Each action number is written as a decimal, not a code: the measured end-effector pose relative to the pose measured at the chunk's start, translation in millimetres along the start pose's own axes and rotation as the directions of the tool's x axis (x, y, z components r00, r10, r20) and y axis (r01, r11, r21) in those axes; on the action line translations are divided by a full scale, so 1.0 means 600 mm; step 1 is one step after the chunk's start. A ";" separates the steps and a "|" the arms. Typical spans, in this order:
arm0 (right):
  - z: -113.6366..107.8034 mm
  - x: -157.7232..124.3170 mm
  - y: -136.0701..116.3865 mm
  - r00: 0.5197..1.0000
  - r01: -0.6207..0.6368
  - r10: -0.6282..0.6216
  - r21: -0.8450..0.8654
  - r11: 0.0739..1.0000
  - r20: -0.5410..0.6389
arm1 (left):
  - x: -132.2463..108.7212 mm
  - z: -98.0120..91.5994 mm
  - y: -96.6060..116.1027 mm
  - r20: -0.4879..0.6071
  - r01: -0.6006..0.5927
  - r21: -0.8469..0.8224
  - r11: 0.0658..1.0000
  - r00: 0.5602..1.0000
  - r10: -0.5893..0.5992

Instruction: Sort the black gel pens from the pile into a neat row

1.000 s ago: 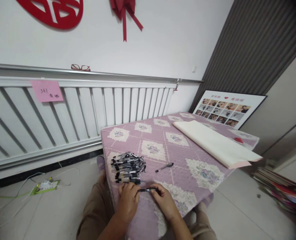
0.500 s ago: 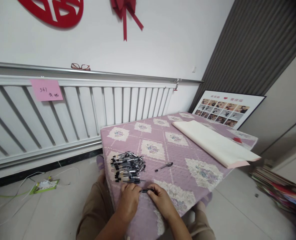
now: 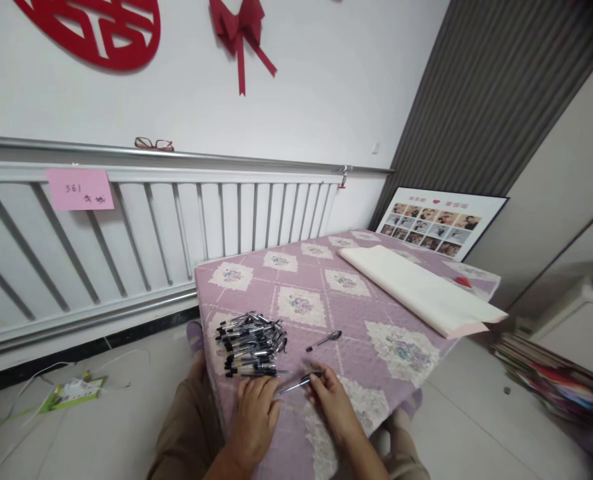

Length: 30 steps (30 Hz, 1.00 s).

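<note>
My right hand (image 3: 332,400) pinches a pen (image 3: 292,387) with a clear barrel and a dark grip end, its far end pointing left toward my other hand. My left hand (image 3: 256,408) rests on the tabletop just below a pile of pens (image 3: 251,343); its thumb is apart from the fingers, and the fingertips are partly hidden. Clear-barrelled pens with black caps make up the pile, heaped together near the table's left edge. A single capped pen (image 3: 325,341) lies by itself to the right of the pile.
A purple floral cloth covers the table (image 3: 326,303). Cream folded paper (image 3: 416,287) lies on its right side, with a photo board (image 3: 436,223) behind. A white radiator (image 3: 141,233) stands along the wall. On the floor are a power strip (image 3: 79,393) and stacked papers (image 3: 551,380).
My hands have moved apart. The pen between them now sits in my right hand with more of its clear barrel showing. The camera view has shifted slightly.
</note>
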State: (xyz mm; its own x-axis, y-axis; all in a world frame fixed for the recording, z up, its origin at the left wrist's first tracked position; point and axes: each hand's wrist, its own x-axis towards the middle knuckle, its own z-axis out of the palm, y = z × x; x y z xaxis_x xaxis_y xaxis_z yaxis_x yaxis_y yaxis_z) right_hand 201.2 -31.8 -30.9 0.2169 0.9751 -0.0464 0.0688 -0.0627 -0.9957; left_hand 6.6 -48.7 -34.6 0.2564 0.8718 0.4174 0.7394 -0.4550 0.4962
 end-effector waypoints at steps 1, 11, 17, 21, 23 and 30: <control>-0.010 0.008 0.002 0.999 -0.004 0.004 -0.008 1.000 -0.048 | 0.000 0.000 -0.002 -0.005 0.011 -0.004 1.000 1.000 -0.011; -0.140 0.103 -0.003 0.903 -0.109 0.036 -0.147 0.983 -0.427 | 0.005 0.006 -0.016 0.060 -0.013 -0.012 1.000 0.998 0.014; -0.162 0.150 -0.006 0.905 -0.144 0.024 -0.252 0.957 -0.426 | 0.007 0.027 -0.049 0.049 -0.147 0.040 0.988 0.988 0.145; -0.170 0.180 -0.006 0.922 -0.155 0.004 -0.360 0.920 -0.387 | 0.011 0.032 -0.056 0.047 -0.186 0.059 0.981 0.982 0.184; -0.173 0.192 -0.004 0.930 -0.147 -0.019 -0.420 0.896 -0.366 | 0.014 0.033 -0.056 0.053 -0.191 0.064 0.979 0.981 0.188; -0.182 0.219 0.007 0.943 -0.156 -0.053 -0.575 0.804 -0.329 | 0.020 0.034 -0.058 0.049 -0.257 0.114 0.960 0.966 0.253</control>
State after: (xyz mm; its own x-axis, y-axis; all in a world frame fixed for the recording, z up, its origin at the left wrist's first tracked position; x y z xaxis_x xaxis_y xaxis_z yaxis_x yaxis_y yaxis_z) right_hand 336.1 72.7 -32.4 0.5215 0.8525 0.0356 0.5811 -0.3243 -0.7464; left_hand -3.5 -18.9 -62.2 0.4658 0.7360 0.4913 0.7147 -0.6403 0.2816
